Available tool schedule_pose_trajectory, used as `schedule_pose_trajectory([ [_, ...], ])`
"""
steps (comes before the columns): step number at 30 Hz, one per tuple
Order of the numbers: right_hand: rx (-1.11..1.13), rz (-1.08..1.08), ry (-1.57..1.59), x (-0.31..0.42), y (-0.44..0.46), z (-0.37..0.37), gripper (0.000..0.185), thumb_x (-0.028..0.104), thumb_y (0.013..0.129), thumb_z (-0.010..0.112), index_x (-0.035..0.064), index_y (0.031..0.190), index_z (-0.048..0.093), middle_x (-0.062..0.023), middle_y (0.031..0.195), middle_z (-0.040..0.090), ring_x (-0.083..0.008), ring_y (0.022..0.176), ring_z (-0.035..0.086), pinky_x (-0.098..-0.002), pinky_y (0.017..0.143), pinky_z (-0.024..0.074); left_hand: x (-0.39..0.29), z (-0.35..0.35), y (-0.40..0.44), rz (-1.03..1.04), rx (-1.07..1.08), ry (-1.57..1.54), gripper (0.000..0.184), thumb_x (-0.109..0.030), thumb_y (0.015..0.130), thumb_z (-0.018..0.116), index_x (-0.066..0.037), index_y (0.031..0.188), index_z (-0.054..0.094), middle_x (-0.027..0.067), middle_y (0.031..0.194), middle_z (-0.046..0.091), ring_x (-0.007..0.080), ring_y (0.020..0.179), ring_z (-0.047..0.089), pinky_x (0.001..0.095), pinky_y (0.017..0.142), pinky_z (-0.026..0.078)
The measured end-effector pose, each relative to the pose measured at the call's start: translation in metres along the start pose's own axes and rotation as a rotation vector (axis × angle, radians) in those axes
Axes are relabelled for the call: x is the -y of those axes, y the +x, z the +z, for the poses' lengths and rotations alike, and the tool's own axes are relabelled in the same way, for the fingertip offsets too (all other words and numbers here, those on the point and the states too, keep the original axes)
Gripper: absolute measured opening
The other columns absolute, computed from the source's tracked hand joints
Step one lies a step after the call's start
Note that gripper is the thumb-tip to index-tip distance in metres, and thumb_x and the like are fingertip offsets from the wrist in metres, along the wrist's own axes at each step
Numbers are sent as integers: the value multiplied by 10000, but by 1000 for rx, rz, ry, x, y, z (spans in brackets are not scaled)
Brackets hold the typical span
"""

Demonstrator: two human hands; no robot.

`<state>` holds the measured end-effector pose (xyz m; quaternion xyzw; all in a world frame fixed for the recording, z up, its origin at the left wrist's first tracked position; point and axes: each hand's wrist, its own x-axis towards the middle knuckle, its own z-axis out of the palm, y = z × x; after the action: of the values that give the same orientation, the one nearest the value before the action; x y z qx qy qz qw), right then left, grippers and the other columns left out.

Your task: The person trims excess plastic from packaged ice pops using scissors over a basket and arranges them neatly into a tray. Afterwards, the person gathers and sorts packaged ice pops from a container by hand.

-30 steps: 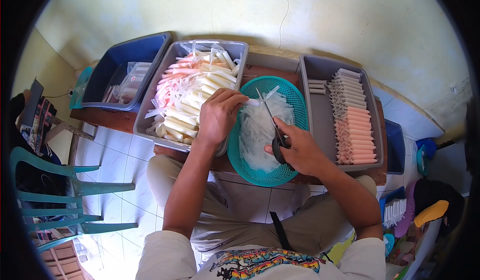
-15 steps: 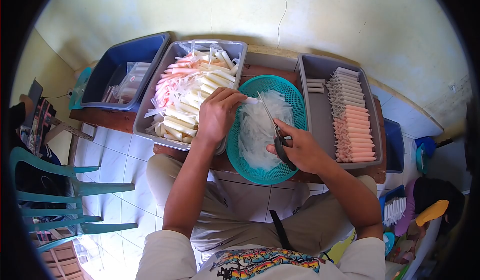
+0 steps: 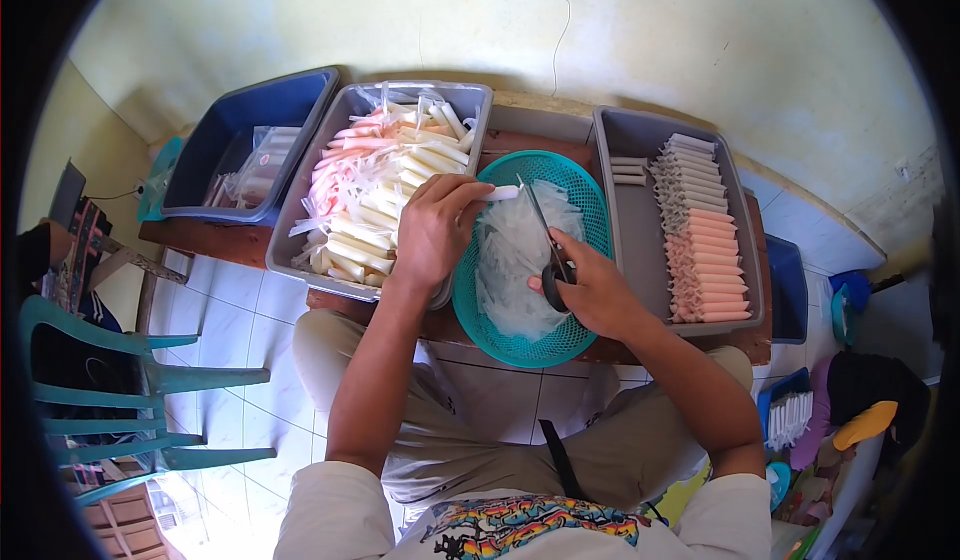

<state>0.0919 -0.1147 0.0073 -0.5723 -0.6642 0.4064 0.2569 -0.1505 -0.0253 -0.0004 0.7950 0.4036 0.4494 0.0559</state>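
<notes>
A white plastic-wrapped stick (image 3: 501, 193) is pinched in my left hand (image 3: 436, 228), its end pointing right over the green basket (image 3: 462, 305). My right hand (image 3: 597, 288) is closed on black-handled scissors (image 3: 541, 222), whose blades point up beside the stick's end. Clear plastic scraps (image 3: 525, 280) fill much of the basket. Left of it, a grey tub (image 3: 287, 248) holds a heap of white and pink sticks (image 3: 365, 195). In the grey tub (image 3: 640, 305) on the right, white and pink sticks with trimmed ends (image 3: 712, 255) lie in a stacked row.
A dark blue tub (image 3: 200, 160) with packaged items stands at the far left. Green plastic chairs (image 3: 95, 395) are at the lower left. One person (image 3: 880, 400) is at the lower right, and part of another (image 3: 55, 245) shows at the left edge.
The scissors have turned slightly and their handles have come together. More of the stick's white end now shows beyond my left fingers. At the left edge, the other person's hand has moved down.
</notes>
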Motion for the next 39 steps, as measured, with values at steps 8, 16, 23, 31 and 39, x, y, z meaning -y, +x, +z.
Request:
schedule_pose_trajectory([
  [8, -72, -64, -270, -12, 6, 26, 837, 289, 954, 793, -94, 1574, 382, -269, 1164, 580, -424, 1075, 628, -452, 978, 505, -7, 1, 1, -5, -19, -49, 344, 20, 863, 823, -74, 1191, 782, 121, 1102, 782, 322, 993, 759, 400, 870, 608],
  [16, -57, -90, -436, -36, 20, 48, 796, 111, 913, 680, -165, 1556, 300, -360, 1290, 478, -562, 994, 669, -547, 885, 596, -16, -4, 7, -61, -53, -264, 336, 19, 890, 793, -70, 1212, 763, 136, 1110, 777, 343, 982, 759, 406, 814, 611],
  [23, 0, 3, -559, -32, 21, 55, 782, 105, 921, 663, -159, 1560, 298, -345, 1266, 508, -532, 973, 703, -526, 847, 622, -17, -1, 6, -87, -48, -330, 354, 29, 889, 793, -59, 1230, 753, 146, 1128, 774, 340, 989, 763, 398, 809, 612],
  [31, 16, 53, -641, -27, 22, 63, 813, 167, 914, 679, -142, 1573, 315, -312, 1253, 540, -486, 957, 730, -506, 838, 633, -13, 5, 4, -49, -13, -324, 409, 88, 895, 784, -32, 1283, 740, 139, 1188, 780, 236, 1011, 774, 344, 904, 624],
  [39, 10, 45, -548, -16, 14, 54, 873, 196, 873, 780, -114, 1558, 337, -319, 1274, 531, -520, 997, 698, -528, 893, 605, -21, 4, 8, -77, -43, -405, 430, 103, 888, 754, -63, 1285, 741, 142, 1173, 750, 302, 979, 747, 362, 851, 616],
])
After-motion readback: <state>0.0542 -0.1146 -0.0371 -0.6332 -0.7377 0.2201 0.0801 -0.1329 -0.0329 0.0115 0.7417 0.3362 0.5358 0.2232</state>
